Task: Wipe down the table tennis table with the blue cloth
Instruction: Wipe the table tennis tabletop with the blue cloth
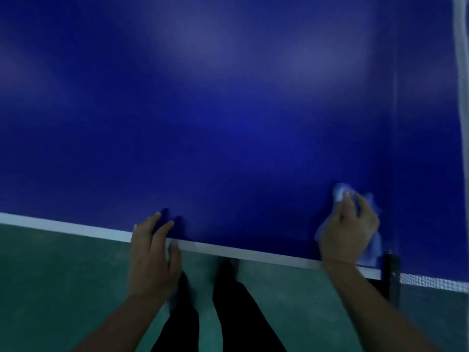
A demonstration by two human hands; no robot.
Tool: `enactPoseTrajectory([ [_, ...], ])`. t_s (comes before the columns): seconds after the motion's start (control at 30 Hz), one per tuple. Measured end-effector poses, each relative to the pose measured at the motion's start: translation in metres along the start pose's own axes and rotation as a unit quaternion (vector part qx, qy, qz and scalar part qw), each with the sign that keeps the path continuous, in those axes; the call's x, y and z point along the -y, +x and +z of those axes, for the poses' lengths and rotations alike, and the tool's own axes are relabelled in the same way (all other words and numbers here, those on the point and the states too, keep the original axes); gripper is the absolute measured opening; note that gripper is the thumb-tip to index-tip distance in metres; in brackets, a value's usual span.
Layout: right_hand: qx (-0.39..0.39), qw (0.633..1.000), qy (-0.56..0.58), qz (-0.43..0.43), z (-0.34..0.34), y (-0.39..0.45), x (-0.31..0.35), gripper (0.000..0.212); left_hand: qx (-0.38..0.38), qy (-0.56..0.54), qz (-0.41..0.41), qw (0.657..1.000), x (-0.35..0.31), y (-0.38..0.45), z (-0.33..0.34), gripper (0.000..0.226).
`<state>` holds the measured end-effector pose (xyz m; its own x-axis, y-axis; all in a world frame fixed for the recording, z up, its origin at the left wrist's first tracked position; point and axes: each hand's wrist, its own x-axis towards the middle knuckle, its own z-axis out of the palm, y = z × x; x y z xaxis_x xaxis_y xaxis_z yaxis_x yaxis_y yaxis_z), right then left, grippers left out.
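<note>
Head view, motion-blurred. Blue table fills most of the frame, its white edge line running along the lower part. Right hand, lower right, is pressed onto the blue cloth, fingers curled over it; cloth sits on the table surface just inside the near edge, bunched, sticking out past the fingertips and beside the wrist. Left hand, lower centre-left, rests on the table edge, fingers straight and spread onto the blue surface, thumb at the white line, holding nothing. Net runs down the right edge of the frame; black net post just right of the cloth. Green floor below, dark trouser legs bottom centre.
</note>
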<state>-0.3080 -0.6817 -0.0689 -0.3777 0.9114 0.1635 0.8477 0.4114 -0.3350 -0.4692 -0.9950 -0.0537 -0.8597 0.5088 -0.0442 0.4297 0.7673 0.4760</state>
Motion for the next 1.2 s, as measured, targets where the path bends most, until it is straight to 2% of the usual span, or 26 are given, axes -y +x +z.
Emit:
enactPoseTrajectory([
  [0.03,-0.008,1.0,0.01,-0.02,0.006,-0.013,0.017,0.025,-0.006,0.002,-0.002,1.0,-0.003,0.0,0.001,0.043],
  [0.07,-0.004,0.997,0.02,-0.079,0.011,-0.028,0.039,0.029,-0.009,0.005,0.0,1.0,-0.005,-0.001,0.003,0.044],
  [0.17,0.114,0.947,0.03,-0.3,0.018,-0.086,0.083,0.035,0.009,0.038,0.007,0.999,-0.009,-0.002,0.009,0.055],
  [0.23,0.137,0.932,0.031,-0.334,0.013,-0.087,0.063,0.034,0.031,0.062,-0.014,0.998,-0.009,-0.006,0.015,0.065],
  [0.3,0.126,0.95,-0.009,-0.286,0.003,-0.063,0.02,0.035,0.051,0.082,-0.035,0.995,-0.005,-0.011,0.022,0.07],
  [0.4,0.079,0.987,-0.057,-0.125,-0.019,-0.027,-0.039,0.036,0.07,0.094,-0.029,0.993,0.001,-0.012,0.027,0.071],
  [0.5,0.037,0.999,-0.034,0.019,-0.016,-0.011,-0.033,0.037,0.079,0.101,-0.019,0.992,0.004,-0.013,0.028,0.072],
  [0.57,0.012,0.999,-0.022,0.031,-0.003,-0.006,0.0,0.035,0.078,0.1,-0.017,0.992,0.005,-0.014,0.028,0.073],
  [0.67,0.038,0.991,0.012,-0.128,0.022,-0.018,0.076,0.03,0.07,0.092,-0.011,0.993,0.005,-0.016,0.029,0.075],
  [0.77,0.108,0.946,0.048,-0.301,0.039,-0.062,0.142,0.035,0.062,0.078,0.023,0.995,0.005,-0.021,0.029,0.073],
  [0.8,0.142,0.932,0.053,-0.329,0.041,-0.076,0.147,0.038,0.058,0.067,0.035,0.995,0.005,-0.022,0.029,0.072],
  [0.87,0.138,0.927,0.039,-0.346,0.039,-0.079,0.124,0.037,0.055,0.045,0.065,0.995,0.003,-0.025,0.03,0.07],
  [0.93,0.094,0.957,-0.001,-0.276,0.027,-0.064,0.079,0.033,0.062,0.034,0.093,0.993,0.002,-0.029,0.032,0.069],
  [1.03,0.037,0.995,-0.059,-0.066,-0.002,-0.051,0.006,0.036,0.084,0.038,0.133,0.987,0.001,-0.033,0.035,0.07],
  [1.1,0.027,0.996,-0.056,0.06,-0.02,-0.055,-0.031,0.035,0.097,0.04,0.152,0.983,-0.001,-0.035,0.035,0.07],
  [1.2,0.038,0.987,-0.024,0.157,-0.035,-0.076,-0.052,0.035,0.127,0.028,0.177,0.975,-0.007,-0.039,0.033,0.07],
])
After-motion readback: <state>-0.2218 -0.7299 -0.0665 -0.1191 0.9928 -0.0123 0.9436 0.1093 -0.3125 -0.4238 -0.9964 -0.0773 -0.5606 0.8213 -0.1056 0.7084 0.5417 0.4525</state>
